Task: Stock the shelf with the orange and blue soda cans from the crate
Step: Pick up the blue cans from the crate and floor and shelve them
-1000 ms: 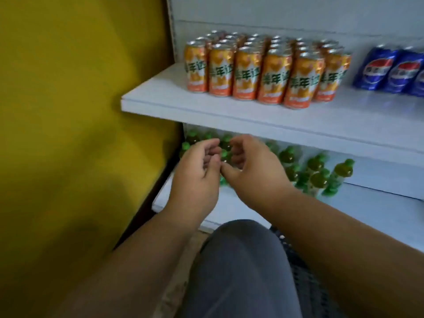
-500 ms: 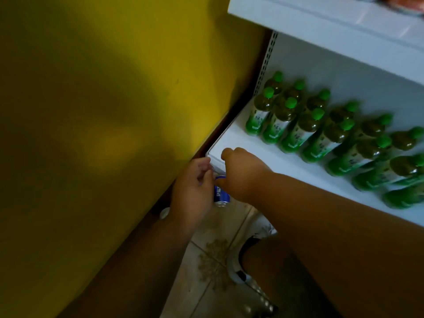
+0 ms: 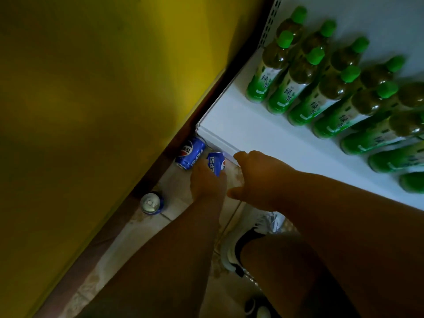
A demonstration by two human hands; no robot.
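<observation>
View dropped from shelf to floor: left hand (image 3: 207, 180) now grips a blue can (image 3: 216, 162), right hand (image 3: 254, 177) released beside it; pickup underway.

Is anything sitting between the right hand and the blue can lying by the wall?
Yes. The left hand and the blue can it grips lie between the right hand and the blue can by the wall, which lies on the floor under the corner of the white shelf.
</observation>
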